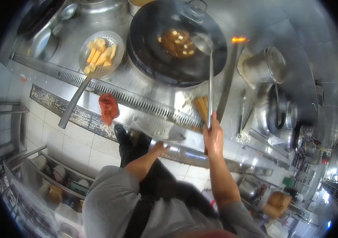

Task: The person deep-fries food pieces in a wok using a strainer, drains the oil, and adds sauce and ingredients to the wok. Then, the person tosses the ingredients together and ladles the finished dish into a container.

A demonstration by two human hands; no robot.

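My right hand (214,137) is closed around the long handle of a ladle (202,43), whose bowl rests inside a large black wok (149,59). Brown sauce with pale chunks (177,43) lies in the bottom of the wok. Low in front of my body, my left hand (160,148) grips the near edge of a shallow, shiny dish (163,133) that looks like metal; its fingers are partly blurred. Left of the wok, a perforated strainer (115,67) holds yellowish cut pieces (99,54), its handle sticking out past the counter's front.
A red cloth (108,109) hangs at the counter edge beside a slotted drain (137,106). A bamboo brush (201,107) lies near the ladle handle. Metal pots (258,67) stand on the right, with a flame (239,39) behind. Shelves of dishes (58,172) are at lower left.
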